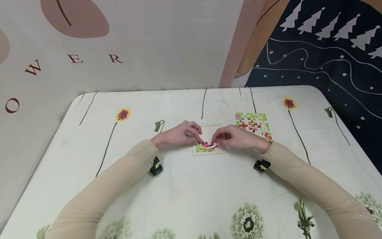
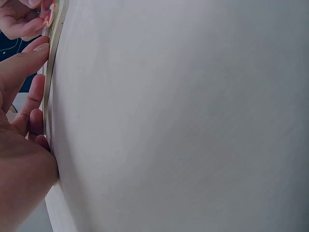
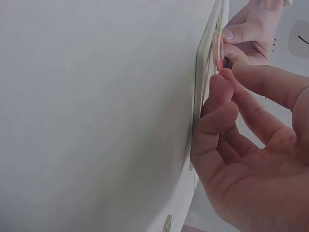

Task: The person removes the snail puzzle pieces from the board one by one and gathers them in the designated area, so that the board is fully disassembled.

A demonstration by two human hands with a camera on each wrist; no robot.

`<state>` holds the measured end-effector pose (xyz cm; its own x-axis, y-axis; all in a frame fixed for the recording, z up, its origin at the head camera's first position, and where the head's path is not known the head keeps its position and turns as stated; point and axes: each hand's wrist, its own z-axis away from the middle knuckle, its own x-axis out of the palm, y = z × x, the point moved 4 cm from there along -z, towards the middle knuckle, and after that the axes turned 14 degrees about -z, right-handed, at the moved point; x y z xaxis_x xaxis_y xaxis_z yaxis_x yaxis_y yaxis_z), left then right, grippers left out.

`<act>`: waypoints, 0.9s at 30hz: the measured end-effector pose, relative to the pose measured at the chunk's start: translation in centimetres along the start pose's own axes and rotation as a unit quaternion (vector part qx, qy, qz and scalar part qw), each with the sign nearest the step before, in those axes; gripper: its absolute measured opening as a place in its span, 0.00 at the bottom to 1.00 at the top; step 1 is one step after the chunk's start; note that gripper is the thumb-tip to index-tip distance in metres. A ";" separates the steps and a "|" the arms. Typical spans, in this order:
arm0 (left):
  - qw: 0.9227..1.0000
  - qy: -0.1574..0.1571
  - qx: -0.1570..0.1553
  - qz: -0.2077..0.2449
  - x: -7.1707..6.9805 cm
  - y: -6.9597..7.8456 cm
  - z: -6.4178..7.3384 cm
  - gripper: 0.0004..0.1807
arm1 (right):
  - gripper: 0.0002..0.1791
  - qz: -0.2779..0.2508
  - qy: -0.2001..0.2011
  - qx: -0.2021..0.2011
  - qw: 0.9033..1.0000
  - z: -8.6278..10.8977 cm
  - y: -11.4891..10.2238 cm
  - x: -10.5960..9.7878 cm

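Note:
A shallow pale puzzle board (image 1: 209,153) lies flat on the table, with a row of joined jigsaw pieces (image 1: 205,148) in its lower part, showing green, red and blue print. My left hand (image 1: 182,133) comes in from the left, its fingertips resting on the board and the upper edge of those pieces. From the right, my right hand (image 1: 235,136) pinches a small jigsaw piece (image 3: 227,63) between thumb and index finger, at the right end of the row. My fingers partly hide this piece.
More jigsaw pieces (image 1: 259,118) lie in a loose block behind my right wrist, partly covered by it. The white tablecloth (image 1: 191,192) bears printed flowers. A patterned wall cloth (image 1: 167,46) hangs behind the table's far edge.

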<state>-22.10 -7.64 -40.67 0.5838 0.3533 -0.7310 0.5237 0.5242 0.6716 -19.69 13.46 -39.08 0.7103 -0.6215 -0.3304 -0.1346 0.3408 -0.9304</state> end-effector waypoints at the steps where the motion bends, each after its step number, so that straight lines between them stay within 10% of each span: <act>1: 1.000 0.001 0.002 0.000 0.0 0.0 0.0 0.09 | 0.08 -0.002 0.001 -0.002 1.000 0.0 0.0 0.0; 27: 1.000 0.002 0.015 0.011 0.0 0.0 -0.1 0.09 | 0.05 -0.028 0.027 0.014 0.999 -0.2 -0.2 0.2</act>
<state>-22.11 -7.55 -40.69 0.5934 0.3668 -0.7165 0.5288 0.4935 0.6906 -19.67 13.07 -38.96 0.6772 -0.6775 -0.2870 -0.0757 0.3238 -0.9431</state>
